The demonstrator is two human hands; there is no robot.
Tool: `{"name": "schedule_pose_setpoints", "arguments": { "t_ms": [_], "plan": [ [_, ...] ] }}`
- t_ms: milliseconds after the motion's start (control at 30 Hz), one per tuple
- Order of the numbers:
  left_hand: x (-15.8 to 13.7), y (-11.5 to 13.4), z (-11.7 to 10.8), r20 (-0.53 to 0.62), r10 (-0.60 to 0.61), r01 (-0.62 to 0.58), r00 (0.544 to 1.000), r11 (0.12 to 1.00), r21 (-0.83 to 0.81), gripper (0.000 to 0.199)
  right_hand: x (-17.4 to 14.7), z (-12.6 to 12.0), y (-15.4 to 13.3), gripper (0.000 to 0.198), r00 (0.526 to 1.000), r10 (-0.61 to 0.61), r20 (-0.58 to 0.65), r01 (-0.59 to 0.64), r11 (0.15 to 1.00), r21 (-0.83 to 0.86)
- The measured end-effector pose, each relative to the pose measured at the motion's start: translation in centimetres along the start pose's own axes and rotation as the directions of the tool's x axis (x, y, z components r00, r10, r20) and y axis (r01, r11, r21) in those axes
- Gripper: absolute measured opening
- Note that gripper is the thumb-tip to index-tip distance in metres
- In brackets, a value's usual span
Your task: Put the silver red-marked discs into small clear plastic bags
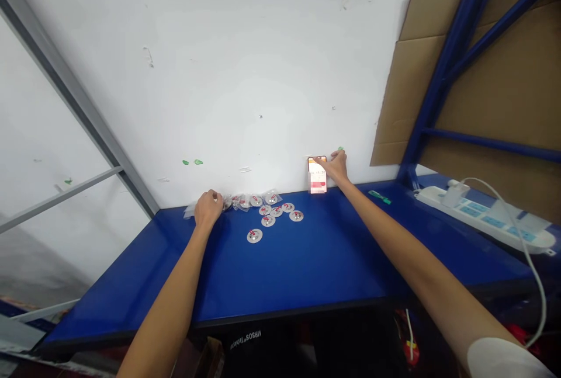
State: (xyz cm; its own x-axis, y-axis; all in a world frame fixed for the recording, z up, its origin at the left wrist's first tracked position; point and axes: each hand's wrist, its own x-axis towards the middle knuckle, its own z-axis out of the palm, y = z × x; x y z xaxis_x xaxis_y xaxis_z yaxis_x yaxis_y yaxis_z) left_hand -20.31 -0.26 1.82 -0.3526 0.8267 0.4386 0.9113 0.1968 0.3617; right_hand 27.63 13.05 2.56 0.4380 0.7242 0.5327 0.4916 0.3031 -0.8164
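My left hand (208, 208) is at the back left of the blue table, fingers curled down among clear plastic bags (190, 210); what its fingertips grip is hidden. Beside it runs a row of bagged round discs (256, 200). Several loose pale discs with red cords or marks, such as this disc (255, 236), lie in front and to the right. A lit phone (318, 182) stands upright, leaning on the wall. Reaching to its top right corner, my right hand (336, 167) lays one digit across the screen's upper part, its other fingers apart near the wall.
The blue table (298, 278) meets a white wall. At right lie a small green tool (379, 197) and a white power strip (486, 217) with a plugged-in cable. A blue metal frame (438, 92) and cardboard rise behind. A grey frame (79, 86) stands left.
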Motion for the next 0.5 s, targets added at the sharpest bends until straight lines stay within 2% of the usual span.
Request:
{"name": "schedule_pose_setpoints", "arguments": {
  "t_ms": [100, 233, 500],
  "plan": [
    [-0.4, 1.0, -0.4, -0.013, 0.028, -0.029, 1.0, 0.999, -0.024, 0.033, 0.2, 0.1, 0.2, 0.084, 1.0, 0.016, -0.003, -0.016, 1.0, 0.001],
    [-0.7, 1.8, -1.1, -0.048, 0.047, -0.05, 0.998, 0.998, -0.049, 0.033, 0.5, -0.5, 0.6, 0.074, 0.998, 0.034, 0.047, -0.037, 0.996, 0.082],
    [-0.7, 1.9, -0.7, -0.041, 0.074, -0.076, 0.996, 0.995, -0.059, 0.033, 0.4, -1.3, 2.0, 0.061, 0.992, -0.071, 0.107, 0.054, 0.986, 0.155]
  ]
}}
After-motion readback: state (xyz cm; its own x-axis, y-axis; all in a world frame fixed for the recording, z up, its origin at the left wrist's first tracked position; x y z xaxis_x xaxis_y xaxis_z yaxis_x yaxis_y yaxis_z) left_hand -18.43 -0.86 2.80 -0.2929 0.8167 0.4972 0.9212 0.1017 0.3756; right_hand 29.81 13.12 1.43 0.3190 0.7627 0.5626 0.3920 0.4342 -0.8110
